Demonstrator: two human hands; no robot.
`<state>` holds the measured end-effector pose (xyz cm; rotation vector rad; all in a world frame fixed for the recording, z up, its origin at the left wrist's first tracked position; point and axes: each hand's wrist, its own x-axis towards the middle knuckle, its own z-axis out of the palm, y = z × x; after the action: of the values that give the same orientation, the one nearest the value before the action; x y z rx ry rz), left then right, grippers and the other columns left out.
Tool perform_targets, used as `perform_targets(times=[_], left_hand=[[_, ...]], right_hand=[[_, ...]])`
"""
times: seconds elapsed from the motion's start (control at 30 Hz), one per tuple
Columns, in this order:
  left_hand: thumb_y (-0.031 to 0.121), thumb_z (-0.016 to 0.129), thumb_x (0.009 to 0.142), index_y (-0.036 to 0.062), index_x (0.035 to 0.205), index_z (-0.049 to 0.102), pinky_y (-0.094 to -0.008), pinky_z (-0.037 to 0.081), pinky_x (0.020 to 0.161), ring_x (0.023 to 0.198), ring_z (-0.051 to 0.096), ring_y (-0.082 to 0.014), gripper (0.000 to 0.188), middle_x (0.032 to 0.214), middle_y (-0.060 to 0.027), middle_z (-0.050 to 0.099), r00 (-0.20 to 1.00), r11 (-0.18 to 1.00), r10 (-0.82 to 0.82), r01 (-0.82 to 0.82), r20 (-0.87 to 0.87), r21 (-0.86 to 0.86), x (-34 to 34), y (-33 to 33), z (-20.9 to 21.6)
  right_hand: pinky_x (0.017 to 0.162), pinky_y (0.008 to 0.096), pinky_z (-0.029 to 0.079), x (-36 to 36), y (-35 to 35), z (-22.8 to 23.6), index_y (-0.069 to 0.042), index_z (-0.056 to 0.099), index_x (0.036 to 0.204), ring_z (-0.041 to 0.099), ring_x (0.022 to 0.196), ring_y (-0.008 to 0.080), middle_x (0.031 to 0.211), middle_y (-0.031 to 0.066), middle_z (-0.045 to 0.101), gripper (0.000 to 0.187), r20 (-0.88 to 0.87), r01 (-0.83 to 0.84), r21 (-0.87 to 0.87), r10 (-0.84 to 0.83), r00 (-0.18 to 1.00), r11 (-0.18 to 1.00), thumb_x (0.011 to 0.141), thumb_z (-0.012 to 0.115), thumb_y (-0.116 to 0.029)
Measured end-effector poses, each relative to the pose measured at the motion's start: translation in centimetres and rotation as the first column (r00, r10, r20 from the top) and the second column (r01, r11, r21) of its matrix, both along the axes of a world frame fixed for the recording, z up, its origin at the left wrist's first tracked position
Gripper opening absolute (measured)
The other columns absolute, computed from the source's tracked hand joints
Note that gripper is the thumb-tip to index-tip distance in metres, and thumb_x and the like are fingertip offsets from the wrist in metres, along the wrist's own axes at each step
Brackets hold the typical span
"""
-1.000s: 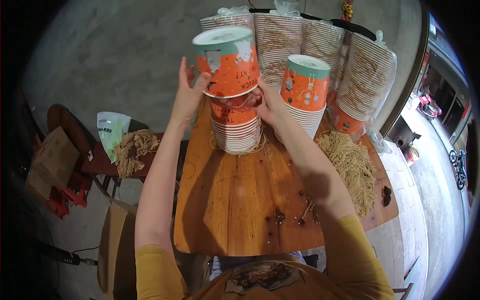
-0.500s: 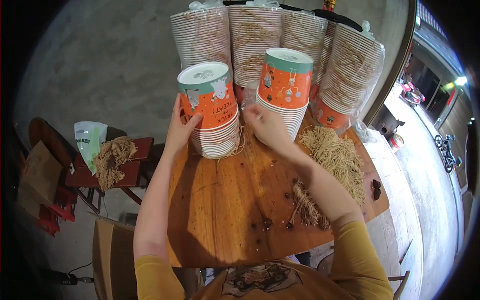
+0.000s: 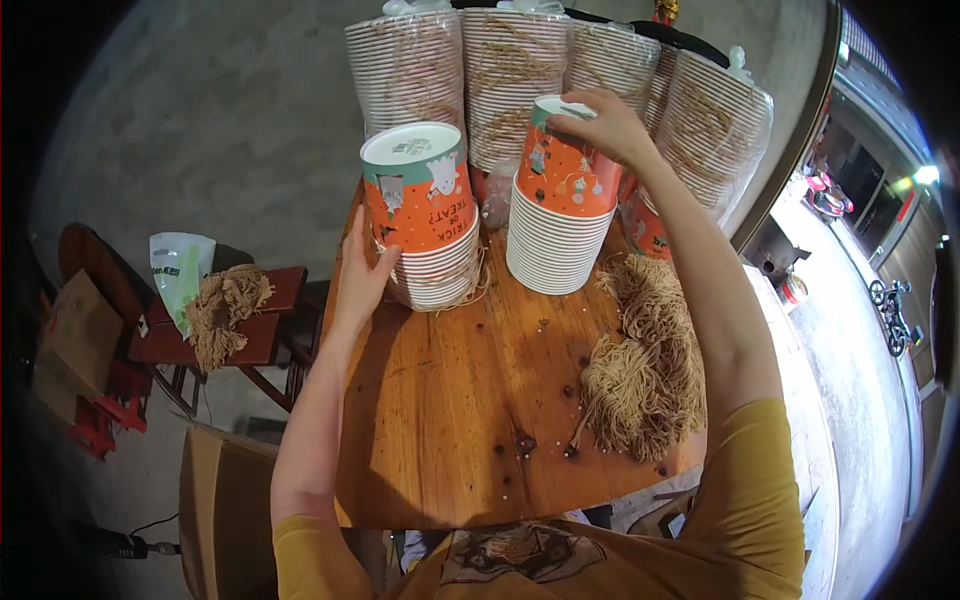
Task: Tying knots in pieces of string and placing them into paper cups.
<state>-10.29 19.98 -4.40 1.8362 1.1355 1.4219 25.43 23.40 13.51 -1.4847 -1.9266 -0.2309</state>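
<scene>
Two upside-down stacks of paper buckets stand side by side on the wooden table. The left stack (image 3: pixel 420 195) is topped by an orange bucket with a green band and white base, and twine handles hang round its lower rims. My left hand (image 3: pixel 366 275) is cupped against this stack's left side, thumb in front at the rims. My right hand (image 3: pixel 605 125) reaches over the top bucket of the right stack (image 3: pixel 567 170), fingers curled over its white base and far side. No twine shows on the right stack's rims. Right of it lies a heap of tan twine pieces (image 3: pixel 650 380).
Behind stand tall plastic-wrapped bucket stacks (image 3: pixel 510 90). Small dark bits dot the wooden table (image 3: pixel 450 400). To the left, a red stool (image 3: pixel 275 300) bears more twine (image 3: pixel 225 310) and a white-green bag (image 3: pixel 182 275). A cardboard box (image 3: pixel 225 500) sits at lower left.
My right hand has risen from between the two stacks to the top of the right one. My left hand has slid slightly lower along the left stack.
</scene>
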Motion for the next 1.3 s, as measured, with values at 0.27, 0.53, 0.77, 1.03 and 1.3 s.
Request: perform_targets(times=[0.27, 0.53, 0.77, 1.03, 1.3], left_hand=[[0.030, 0.062, 0.088, 0.0091, 0.147, 0.014, -0.0454, 0.027, 0.108, 0.135, 0.024, -0.0352, 0.078, 0.145, -0.0196, 0.022, 0.972, 0.972, 0.206, -0.189, -0.117, 0.136, 1.7, -2.3, -1.8], [0.028, 0.057, 0.091, 0.0076, 0.143, 0.026, -0.0454, 0.027, 0.108, 0.135, 0.024, -0.0351, 0.063, 0.145, -0.0203, 0.021, 0.937, 0.917, 0.343, -0.318, -0.069, 0.240, 2.5, -4.2, -0.6], [0.018, 0.054, 0.092, 0.0036, 0.123, 0.050, -0.0403, 0.031, 0.105, 0.128, 0.037, -0.0315, 0.034, 0.136, -0.0172, 0.038, 0.972, 0.908, 0.232, -0.230, 0.036, 0.351, 5.5, -6.9, 3.0], [0.016, 0.053, 0.094, 0.0004, 0.127, 0.047, -0.0337, 0.037, 0.100, 0.118, 0.049, -0.0256, 0.037, 0.128, -0.0149, 0.050, 0.982, 0.934, -0.136, 0.083, 0.130, 0.347, 11.0, -7.1, 7.4], [0.046, 0.047, 0.094, 0.0061, 0.143, 0.030, -0.0339, 0.040, 0.099, 0.125, 0.042, -0.0228, 0.065, 0.142, -0.0117, 0.036, 0.884, 0.916, -0.358, 0.395, 0.301, -0.071, 16.0, -4.4, 11.9]], right_hand=[[0.095, 0.0378, 0.044, 0.5, -0.4, 1.1, -0.012, 0.067, 0.109, 0.055, 0.112, 0.0299, 0.123, 0.0156, 0.056, 0.061, -0.115, -0.010, 0.124, 0.025, 0.993, 0.992, 0.067, 0.067, -0.057], [0.093, 0.0363, 0.042, 1.9, -2.0, 6.1, -0.009, 0.067, 0.106, 0.056, 0.107, 0.0293, 0.114, 0.0160, 0.059, 0.050, 0.038, -0.118, 0.383, 0.112, 0.993, 0.916, 0.078, 0.064, -0.051], [0.095, 0.0304, 0.040, 4.3, -5.9, 8.4, -0.009, 0.065, 0.111, 0.056, 0.109, 0.0194, 0.115, 0.0112, 0.060, 0.038, -0.215, -0.222, 0.336, 0.304, 0.928, 0.915, 0.084, 0.063, -0.036], [0.095, 0.0397, 0.039, 2.3, -12.3, 8.2, -0.008, 0.065, 0.103, 0.052, 0.107, 0.0325, 0.109, 0.0150, 0.058, 0.036, -0.019, -0.066, 0.717, 0.114, 0.993, 0.694, 0.075, 0.070, -0.030], [0.093, 0.0352, 0.040, 5.2, -10.4, 8.6, -0.006, 0.063, 0.106, 0.053, 0.107, 0.0265, 0.109, 0.0135, 0.058, 0.034, -0.147, -0.054, 0.817, 0.298, 0.943, 0.574, 0.080, 0.066, -0.027]])
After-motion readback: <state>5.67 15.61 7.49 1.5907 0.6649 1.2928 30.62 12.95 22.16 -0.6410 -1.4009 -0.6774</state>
